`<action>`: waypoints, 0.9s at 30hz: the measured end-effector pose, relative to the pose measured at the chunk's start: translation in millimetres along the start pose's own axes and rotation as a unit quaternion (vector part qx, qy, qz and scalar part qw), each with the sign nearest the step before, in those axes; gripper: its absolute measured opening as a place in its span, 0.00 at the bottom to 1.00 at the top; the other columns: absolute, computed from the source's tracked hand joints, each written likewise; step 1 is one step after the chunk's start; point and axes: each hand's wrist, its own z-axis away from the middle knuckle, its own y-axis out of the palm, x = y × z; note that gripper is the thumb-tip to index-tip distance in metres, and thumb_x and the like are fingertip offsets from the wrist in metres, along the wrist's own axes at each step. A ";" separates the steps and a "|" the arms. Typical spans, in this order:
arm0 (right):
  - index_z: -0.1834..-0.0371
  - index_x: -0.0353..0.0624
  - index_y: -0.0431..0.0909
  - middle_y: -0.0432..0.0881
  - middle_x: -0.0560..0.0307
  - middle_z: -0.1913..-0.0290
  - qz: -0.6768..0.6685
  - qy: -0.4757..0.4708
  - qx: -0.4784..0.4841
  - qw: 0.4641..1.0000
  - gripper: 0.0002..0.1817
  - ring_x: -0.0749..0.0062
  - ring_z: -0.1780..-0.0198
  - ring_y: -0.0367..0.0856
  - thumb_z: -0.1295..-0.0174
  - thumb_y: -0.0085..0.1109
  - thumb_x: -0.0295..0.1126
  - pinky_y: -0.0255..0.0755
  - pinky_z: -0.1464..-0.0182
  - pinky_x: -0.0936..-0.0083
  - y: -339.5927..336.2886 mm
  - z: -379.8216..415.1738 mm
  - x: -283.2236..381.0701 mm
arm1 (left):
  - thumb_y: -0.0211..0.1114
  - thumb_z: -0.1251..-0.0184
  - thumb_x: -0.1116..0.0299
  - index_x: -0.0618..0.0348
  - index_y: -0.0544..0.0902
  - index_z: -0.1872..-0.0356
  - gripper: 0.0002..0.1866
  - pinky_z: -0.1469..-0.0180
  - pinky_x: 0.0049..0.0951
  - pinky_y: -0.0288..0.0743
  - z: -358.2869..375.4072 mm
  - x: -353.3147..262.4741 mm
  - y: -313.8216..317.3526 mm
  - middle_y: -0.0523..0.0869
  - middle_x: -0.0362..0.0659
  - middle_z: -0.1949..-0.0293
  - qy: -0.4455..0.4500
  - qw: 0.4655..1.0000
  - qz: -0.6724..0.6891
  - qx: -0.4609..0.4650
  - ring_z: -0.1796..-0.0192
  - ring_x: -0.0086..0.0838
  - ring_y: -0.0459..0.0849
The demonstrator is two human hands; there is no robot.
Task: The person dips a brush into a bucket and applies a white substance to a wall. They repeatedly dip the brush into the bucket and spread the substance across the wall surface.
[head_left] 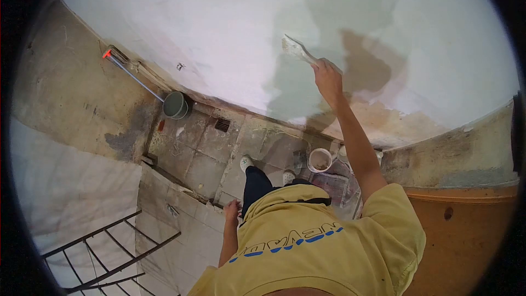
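My right hand (329, 81) is closed around the handle of a paintbrush (296, 49). The brush's pale, coated bristles point up and left against the white wall (219, 27), at the edge of a greyish-green patch; whether they touch it is hard to tell. A brown shadow falls on the wall right of the hand. My left hand (232, 211) hangs low beside my dark trousers, its fingers curled in, with nothing visible in them. Below my right forearm, a white bucket (320, 160) of pale brownish liquid stands on the floor.
A grey-green bucket (175, 105) stands in the corner, near a long blue-grey pole (137, 80) with an orange end. A floor drain (222, 125) lies among the tiles. Dark metal ladder-like frames (115, 255) are at lower left. An orange-brown panel (460, 230) is at right.
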 end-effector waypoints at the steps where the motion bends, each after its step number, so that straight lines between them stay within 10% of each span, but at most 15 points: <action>1: 0.62 0.39 0.74 0.81 0.49 0.62 0.001 0.000 0.000 1.000 0.10 0.51 0.60 0.81 0.35 0.54 0.36 0.76 0.60 0.61 -3.5 1.2 -2.8 | 0.59 0.33 0.56 0.61 0.83 0.62 0.16 0.77 0.24 0.66 -0.5 2.0 0.6 0.81 0.37 0.75 0.000 1.000 0.000 0.001 0.74 0.21 0.80; 27: 0.59 0.37 0.76 0.79 0.38 0.70 -0.143 0.244 0.002 0.959 0.16 0.40 0.67 0.77 0.29 0.48 0.40 0.68 0.66 0.55 -49.1 145.3 -33.8 | 0.60 0.33 0.57 0.61 0.83 0.67 0.15 0.74 0.23 0.69 -25.9 -22.6 28.1 0.81 0.37 0.76 0.087 0.986 -0.134 0.055 0.75 0.21 0.78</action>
